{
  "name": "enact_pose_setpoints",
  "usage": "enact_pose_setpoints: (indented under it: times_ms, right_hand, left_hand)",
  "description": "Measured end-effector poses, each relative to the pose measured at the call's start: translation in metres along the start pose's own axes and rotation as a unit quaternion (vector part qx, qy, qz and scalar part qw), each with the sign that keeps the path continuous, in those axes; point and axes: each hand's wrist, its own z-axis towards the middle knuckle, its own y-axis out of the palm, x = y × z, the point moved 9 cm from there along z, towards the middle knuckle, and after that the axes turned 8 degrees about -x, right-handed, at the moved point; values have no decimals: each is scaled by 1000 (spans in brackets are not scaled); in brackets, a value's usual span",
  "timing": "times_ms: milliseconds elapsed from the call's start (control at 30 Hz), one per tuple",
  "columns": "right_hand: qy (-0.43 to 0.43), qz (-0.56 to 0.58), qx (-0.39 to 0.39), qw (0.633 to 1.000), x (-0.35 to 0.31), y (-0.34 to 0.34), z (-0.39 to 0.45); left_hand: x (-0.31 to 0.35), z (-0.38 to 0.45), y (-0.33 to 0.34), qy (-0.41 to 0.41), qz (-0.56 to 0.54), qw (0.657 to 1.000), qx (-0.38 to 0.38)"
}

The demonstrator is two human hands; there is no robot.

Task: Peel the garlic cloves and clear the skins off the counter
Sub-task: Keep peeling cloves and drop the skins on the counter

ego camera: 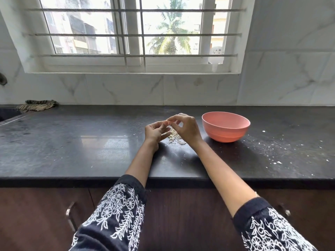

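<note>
From the head view, two hands met above the dark desk (72, 142). The left hand (154, 132) and the right hand (184, 128) both pinched one small garlic clove (166, 122), each grip closed tight on it. A little pile of skins (174, 137) lay on the desk right under the hands. A pink bowl (225, 126) stood just beside the right hand.

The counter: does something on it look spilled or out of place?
Yes. White flecks are scattered over the counter right of the pink bowl, and loose garlic skins lie under the hands. Nothing looks damaged.
</note>
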Motion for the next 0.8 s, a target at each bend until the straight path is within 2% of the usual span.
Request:
enact_pose_setpoints:
  times_ms: [167,367,800]
  right_hand:
    - [9,-12,-11,1000,4,1,0]
    - [15,-36,-17,999,8,2,1]
    - [10,-53,-31,998,4,2,-1]
  left_hand:
    - [0,0,4,9,43,999,-19]
    - [6,1,2,36,131,991,-7]
    - [4,-1,5,18,126,992,-18]
